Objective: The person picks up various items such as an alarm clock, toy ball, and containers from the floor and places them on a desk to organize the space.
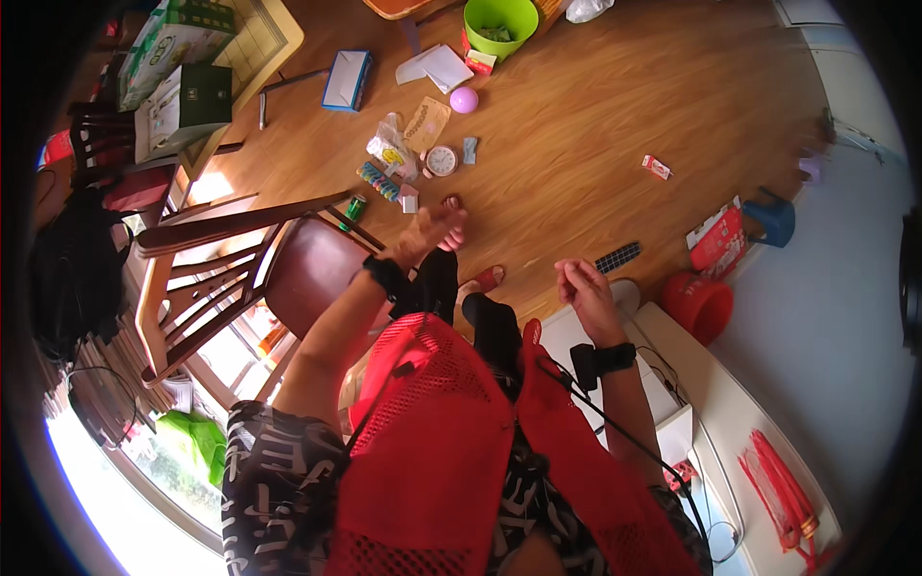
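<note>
My left hand (431, 229), slightly blurred, hangs in the air beside the seat of a dark wooden chair (310, 273). Nothing shows in its loosely spread fingers. My right hand (587, 295) is raised on the other side, its fingers curled in with no object visible in them. Close past it on the floor lies a dark checked rectangular object (618, 257). Beyond my left hand are a small white box (410, 204), a green can (353, 212), a pink round clock (441, 160) and a multicoloured ridged item (377, 181).
A plastic bag (391, 147), a purple ball (464, 100), papers (443, 68) and a blue-edged box (346, 81) lie farther out near a green bin (500, 29). To the right stand a red bucket (697, 306) and a blue stool (771, 217). A small red-and-white box (657, 167) lies on the floor.
</note>
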Motion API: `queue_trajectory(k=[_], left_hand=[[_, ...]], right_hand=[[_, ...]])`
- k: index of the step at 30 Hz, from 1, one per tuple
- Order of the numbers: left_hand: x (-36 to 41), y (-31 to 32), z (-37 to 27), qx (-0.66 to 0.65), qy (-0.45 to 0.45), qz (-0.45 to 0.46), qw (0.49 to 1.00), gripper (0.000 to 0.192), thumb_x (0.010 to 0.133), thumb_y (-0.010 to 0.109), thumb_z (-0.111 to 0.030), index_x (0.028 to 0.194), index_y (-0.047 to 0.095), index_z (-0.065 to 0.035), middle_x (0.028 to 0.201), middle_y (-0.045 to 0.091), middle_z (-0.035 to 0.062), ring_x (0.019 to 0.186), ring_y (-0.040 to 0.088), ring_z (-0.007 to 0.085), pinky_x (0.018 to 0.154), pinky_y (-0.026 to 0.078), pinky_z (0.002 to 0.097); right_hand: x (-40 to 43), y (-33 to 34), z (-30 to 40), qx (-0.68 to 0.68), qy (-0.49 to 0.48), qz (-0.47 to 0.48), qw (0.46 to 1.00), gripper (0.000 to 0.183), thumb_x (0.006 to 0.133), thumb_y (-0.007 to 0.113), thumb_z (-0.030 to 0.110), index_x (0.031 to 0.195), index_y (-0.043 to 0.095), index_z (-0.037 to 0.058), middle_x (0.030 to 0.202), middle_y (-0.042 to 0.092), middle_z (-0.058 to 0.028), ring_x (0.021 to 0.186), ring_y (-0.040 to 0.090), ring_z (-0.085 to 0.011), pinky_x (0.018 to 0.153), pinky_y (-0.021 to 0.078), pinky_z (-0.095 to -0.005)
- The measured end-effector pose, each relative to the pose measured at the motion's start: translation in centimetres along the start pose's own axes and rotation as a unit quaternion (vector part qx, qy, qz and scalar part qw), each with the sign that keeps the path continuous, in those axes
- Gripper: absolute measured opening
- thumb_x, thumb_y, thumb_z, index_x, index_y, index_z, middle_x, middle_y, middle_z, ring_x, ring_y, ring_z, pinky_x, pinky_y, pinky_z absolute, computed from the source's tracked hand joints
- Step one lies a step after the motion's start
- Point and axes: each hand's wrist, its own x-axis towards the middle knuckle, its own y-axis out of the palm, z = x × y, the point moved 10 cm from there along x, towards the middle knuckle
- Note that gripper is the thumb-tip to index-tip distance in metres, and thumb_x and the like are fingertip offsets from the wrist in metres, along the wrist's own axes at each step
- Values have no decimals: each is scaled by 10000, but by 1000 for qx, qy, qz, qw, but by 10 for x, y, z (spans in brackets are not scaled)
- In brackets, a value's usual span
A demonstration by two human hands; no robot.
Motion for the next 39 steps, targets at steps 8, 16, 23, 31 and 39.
queue_trajectory(k=[8, 16, 23, 31, 39], left_hand=[[183, -200, 129, -69, -116, -228, 964, 211, 901, 612, -222, 856, 661, -21, 723, 663, 69, 553, 623, 144, 469, 499, 289], [306, -168, 187, 13, -87, -239, 967, 185, 898, 587, -154, 931, 650, 17, 685, 638, 76, 553, 642, 166, 468, 487, 272], [363, -145, 265, -83, -113, -235, 962, 182, 876, 621, -117, 967, 640, 40, 686, 616, 72, 551, 589, 140, 473, 481, 263], [358, -77, 262, -110, -117, -74, 984, 226, 912, 622, -156, 1047, 614, 24, 819, 664, 90, 666, 645, 155, 608, 540, 258], [370, -175, 303, -369, -94, -237, 894, 291, 918, 581, -98, 1186, 519, -1, 941, 637, 104, 801, 655, 207, 719, 558, 330]], right_hand=[[110, -5, -67, -97, 58, 28, 993, 201, 996, 548, 231, 986, 588, 35, 752, 531, 8, 632, 480, -53, 573, 407, -207], [247, -5, -188, -293, -67, 74, 951, 86, 917, 605, 86, 984, 572, 41, 767, 577, -128, 688, 589, -252, 662, 498, -332], [318, 90, -188, -188, -124, 150, 963, 575, 832, 703, 55, 1353, 464, 102, 842, 558, -73, 673, 552, -202, 594, 486, -340], [363, 90, -178, -253, -278, 71, 924, 218, 838, 619, -25, 1048, 609, 36, 884, 650, -120, 746, 641, -307, 680, 517, -359], [372, 77, -209, -322, -260, 249, 875, 253, 807, 674, 47, 1046, 601, 88, 835, 621, -123, 738, 612, -312, 664, 498, -421]])
